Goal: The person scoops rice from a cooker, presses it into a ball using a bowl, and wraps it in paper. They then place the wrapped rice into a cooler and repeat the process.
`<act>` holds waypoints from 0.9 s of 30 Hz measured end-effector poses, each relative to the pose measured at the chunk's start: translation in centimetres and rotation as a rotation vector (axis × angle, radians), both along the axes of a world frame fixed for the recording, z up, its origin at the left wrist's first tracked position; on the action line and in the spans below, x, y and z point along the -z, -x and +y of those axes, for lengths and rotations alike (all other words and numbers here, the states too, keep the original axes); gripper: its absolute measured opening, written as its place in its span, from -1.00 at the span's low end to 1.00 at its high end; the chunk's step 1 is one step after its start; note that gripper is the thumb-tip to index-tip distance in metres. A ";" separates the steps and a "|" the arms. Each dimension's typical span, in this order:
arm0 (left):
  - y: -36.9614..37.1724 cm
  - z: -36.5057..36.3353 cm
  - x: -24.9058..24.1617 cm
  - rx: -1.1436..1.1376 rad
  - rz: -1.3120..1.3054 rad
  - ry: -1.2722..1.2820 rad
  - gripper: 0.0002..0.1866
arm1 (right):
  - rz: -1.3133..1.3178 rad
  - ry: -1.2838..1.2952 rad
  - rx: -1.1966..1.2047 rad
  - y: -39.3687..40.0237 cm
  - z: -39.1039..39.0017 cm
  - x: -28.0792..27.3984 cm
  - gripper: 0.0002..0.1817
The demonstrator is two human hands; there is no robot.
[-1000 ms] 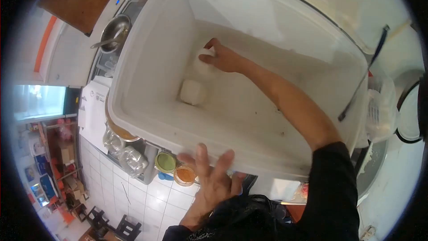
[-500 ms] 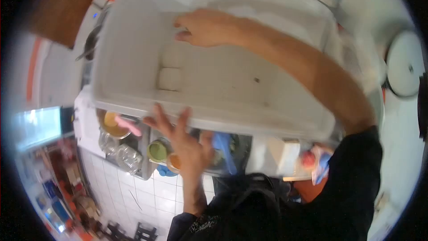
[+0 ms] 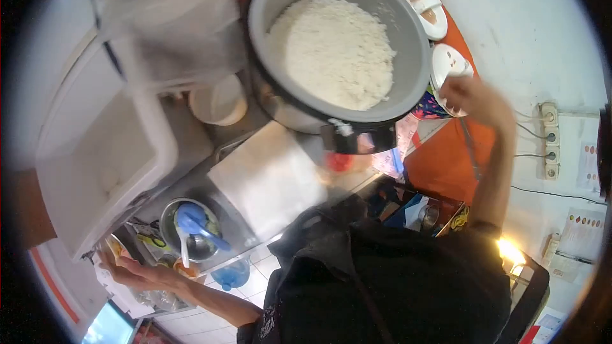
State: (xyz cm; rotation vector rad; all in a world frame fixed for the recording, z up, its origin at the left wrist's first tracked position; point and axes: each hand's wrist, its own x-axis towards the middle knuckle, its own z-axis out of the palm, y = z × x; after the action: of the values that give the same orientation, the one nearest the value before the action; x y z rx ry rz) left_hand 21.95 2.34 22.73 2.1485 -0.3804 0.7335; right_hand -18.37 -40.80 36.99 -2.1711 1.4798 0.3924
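Note:
My right hand (image 3: pixel 470 97), blurred by motion, is at the lower edge of a white oval dish or lid (image 3: pixel 451 67) with brown marks. Its fingers look bent, but whether they grip the dish cannot be made out. Beside it stands a large rice cooker pot (image 3: pixel 258 25), uncovered, with white cooked rice (image 3: pixel 335 54) inside. At lower left my left hand (image 3: pixel 137 272) reaches out with its fingers extended, near the lower corner of a large white plastic bin (image 3: pixel 167 143). Nothing shows in that hand.
A sheaf of pale paper (image 3: pixel 268 178) lies on the counter. Near it are a metal bowl (image 3: pixel 167 229) with a blue scoop (image 3: pixel 194 222) and a round white tub (image 3: pixel 220 102). A translucent plastic bag (image 3: pixel 185 32) is at upper left. A power strip (image 3: pixel 549 140) hangs on the right wall.
The view has swung right, bringing the rice cooker into sight and putting the white bin at left. My right hand has left the bin's inside for the white dish.

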 end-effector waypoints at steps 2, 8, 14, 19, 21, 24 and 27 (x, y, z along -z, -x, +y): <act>4.3 -2.9 0.3 -0.009 -0.030 0.007 -0.40 | 0.276 -0.189 -0.011 3.1 0.5 6.3 -0.50; 16.0 -17.4 1.1 0.498 0.036 0.256 -0.50 | -0.071 -0.024 0.310 9.7 9.0 28.1 -0.36; 22.7 -24.4 1.5 0.849 0.276 0.316 -0.33 | -0.264 0.237 0.073 13.0 10.8 30.1 -0.44; 23.4 -25.1 2.3 0.898 0.284 0.288 -0.25 | -0.105 0.300 0.079 15.6 9.0 31.1 -0.58; 23.4 -25.1 2.4 0.892 0.302 0.298 -0.23 | -0.428 0.324 0.581 14.6 9.5 25.5 -0.69; 23.4 -25.7 2.6 0.871 0.324 0.339 -0.24 | -0.639 0.641 0.489 12.0 5.8 14.5 -0.50; 23.1 -26.3 3.5 0.783 0.327 0.376 -0.39 | -0.691 0.231 0.440 3.2 1.6 3.0 -0.44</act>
State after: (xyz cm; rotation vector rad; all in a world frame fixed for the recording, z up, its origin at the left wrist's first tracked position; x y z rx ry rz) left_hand -1.13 -24.01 19.27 1.5365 -0.7713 -0.0022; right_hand -21.56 -39.15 33.98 -1.7734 1.5538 -0.6428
